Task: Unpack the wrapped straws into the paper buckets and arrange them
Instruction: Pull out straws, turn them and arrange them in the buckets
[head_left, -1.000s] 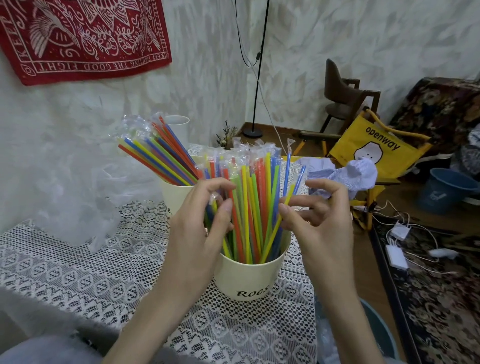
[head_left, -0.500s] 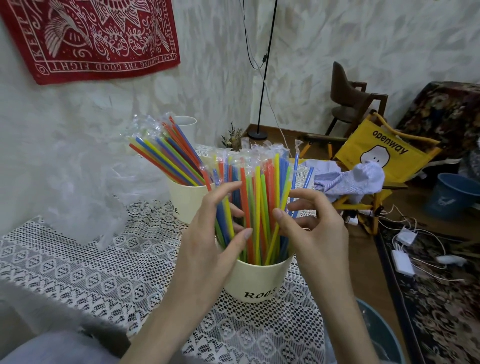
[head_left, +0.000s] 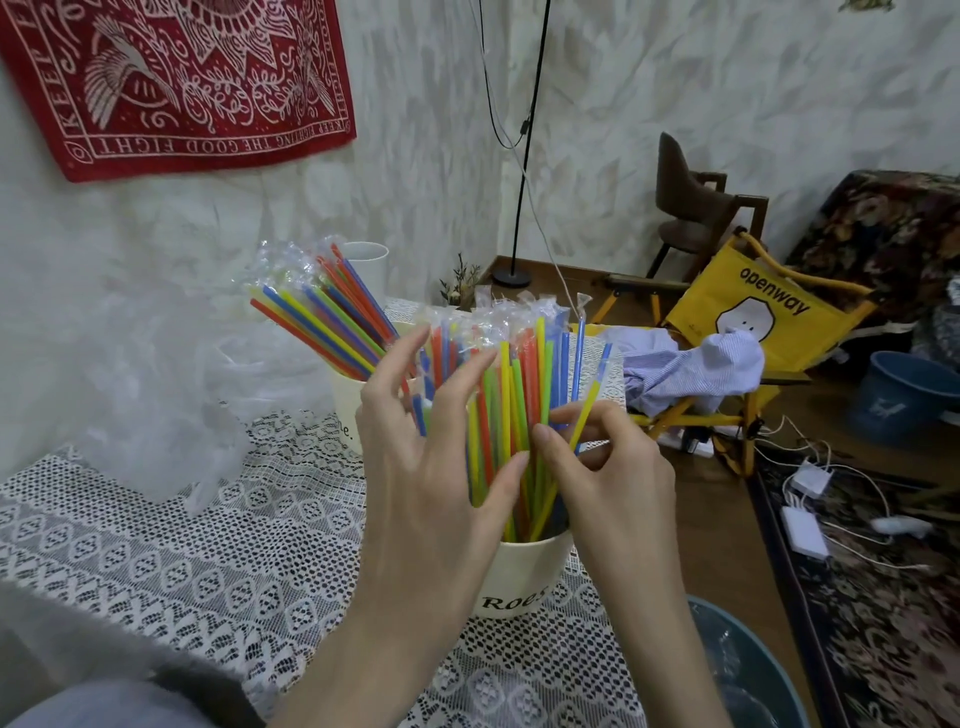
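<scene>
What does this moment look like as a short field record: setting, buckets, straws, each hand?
setting: table with lace cloth
near bucket: cream, holds upright wrapped straws
far bucket: holds straws leaning left
left hand: fingers spread, touching the near bundle
right hand: pinching a yellow straw
other: plastic wrap lying left on the table

Wrapped multicoloured straws (head_left: 511, 405) upright in near cream paper bucket (head_left: 524, 577), more leaning in far bucket (head_left: 345, 400)
</scene>
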